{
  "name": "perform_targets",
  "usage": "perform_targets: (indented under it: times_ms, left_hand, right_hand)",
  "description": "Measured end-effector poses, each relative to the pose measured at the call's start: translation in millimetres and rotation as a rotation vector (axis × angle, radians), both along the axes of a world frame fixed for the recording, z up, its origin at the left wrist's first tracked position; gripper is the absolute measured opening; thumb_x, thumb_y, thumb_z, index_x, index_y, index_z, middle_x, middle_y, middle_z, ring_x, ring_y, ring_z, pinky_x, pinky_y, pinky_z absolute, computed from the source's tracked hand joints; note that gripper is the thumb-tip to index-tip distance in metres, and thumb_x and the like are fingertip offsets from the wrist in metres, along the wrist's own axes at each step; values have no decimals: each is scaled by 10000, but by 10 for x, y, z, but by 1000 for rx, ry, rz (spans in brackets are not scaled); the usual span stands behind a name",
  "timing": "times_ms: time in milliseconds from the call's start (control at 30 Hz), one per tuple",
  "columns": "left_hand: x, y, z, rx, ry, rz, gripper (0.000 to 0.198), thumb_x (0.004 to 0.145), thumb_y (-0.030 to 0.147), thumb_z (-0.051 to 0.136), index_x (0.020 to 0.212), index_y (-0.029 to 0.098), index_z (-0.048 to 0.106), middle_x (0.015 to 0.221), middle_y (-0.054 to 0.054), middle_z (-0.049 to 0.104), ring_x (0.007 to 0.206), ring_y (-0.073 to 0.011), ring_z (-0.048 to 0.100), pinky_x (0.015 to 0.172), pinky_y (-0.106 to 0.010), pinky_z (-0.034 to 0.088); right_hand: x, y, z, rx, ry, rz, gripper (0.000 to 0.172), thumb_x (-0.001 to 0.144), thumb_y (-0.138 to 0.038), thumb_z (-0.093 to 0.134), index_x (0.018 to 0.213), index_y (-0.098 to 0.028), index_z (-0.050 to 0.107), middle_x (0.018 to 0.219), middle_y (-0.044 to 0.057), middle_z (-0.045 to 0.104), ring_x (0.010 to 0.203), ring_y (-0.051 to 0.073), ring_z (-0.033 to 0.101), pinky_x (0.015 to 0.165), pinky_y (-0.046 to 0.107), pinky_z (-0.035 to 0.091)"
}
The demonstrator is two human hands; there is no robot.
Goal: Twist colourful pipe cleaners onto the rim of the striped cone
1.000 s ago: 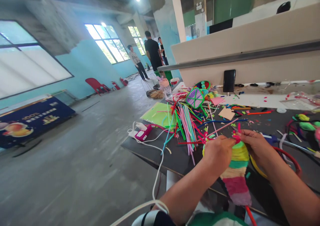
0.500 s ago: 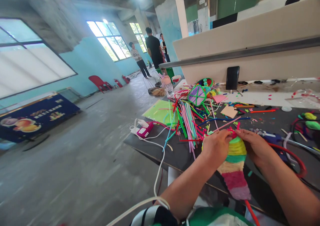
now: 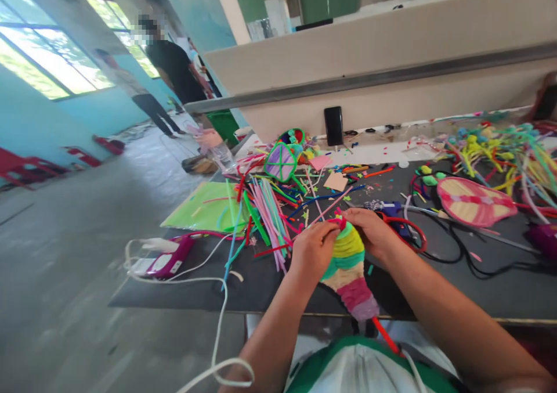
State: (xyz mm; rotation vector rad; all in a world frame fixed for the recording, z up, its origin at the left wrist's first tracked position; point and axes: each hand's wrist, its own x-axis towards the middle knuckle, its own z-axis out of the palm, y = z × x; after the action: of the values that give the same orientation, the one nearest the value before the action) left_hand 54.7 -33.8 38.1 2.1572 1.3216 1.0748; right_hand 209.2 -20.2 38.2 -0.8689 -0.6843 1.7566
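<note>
The left hand point(image 3: 311, 253) and the right hand point(image 3: 369, 236) are close together at the near edge of the dark table point(image 3: 478, 288). Between them is a striped fuzzy-wire paddle point(image 3: 350, 271). It has yellow, green, cream and pink bands. It lies tilted, with its wide top out on the table and its narrow end hanging off the edge toward the person. A red stick handle point(image 3: 385, 336) pokes out of that narrow end.

The left hand's fingers are curled shut on the top left side of the paddle. The right hand's fingers are pinched shut on the top right side. A short red wire end point(image 3: 340, 222) sticks up where the fingertips meet.

It looks like the top row is being wound or tucked in. Going on from here would need a tight pinch on that red end and a firm hold on the paddle, so the rows do not slip.

Just left of the hands is a heap of loose fuzzy wires point(image 3: 265, 207) in many colours. Past it is a green sheet point(image 3: 204, 207). A pink gadget point(image 3: 167, 260) with a white cord lies near the left corner. A red loop point(image 3: 413, 236) lies just beside the right hand. A pink and cream paddle point(image 3: 474, 200) lies well off to the right. A dark phone point(image 3: 333, 125) stands at the back. A person in black point(image 3: 174, 68) stands far off
</note>
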Motion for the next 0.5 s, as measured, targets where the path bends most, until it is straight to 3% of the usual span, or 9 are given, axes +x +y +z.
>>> perform_targets:
  times_ms: [133, 300, 500]
  left_hand:
    - [-58, 9, -6, -18, -41, 40, 116, 831, 212, 591, 884, 226, 694, 860, 5, 709, 793, -136, 645, 747, -232, 479]
    - [-78, 5, -12, -31, -48, 66, 123, 833, 209, 580, 896, 227, 684, 873, 8, 706, 786, -130, 641, 714, -219, 470]
    - [-56, -62, 33, -23, 67, 83, 137, 865, 243, 532, 902, 219, 662, 858, -3, 693, 774, -129, 626, 691, -212, 450]
  right_hand:
    - [12, -13, 47, 13, -35, 48, 212, 637, -347, 754, 697, -162, 668, 604, 10, 667, 570, 141, 604, 593, 265, 460]
    - [51, -23, 50, 44, -154, 116, 190, 623, -275, 753, 763, -171, 678, 654, -5, 678, 571, 110, 597, 567, 223, 437]
    - [-13, -50, 58, 48, -129, 49, 163, 593, -252, 748, 710, -160, 681, 624, 1, 677, 568, 116, 594, 583, 238, 438]
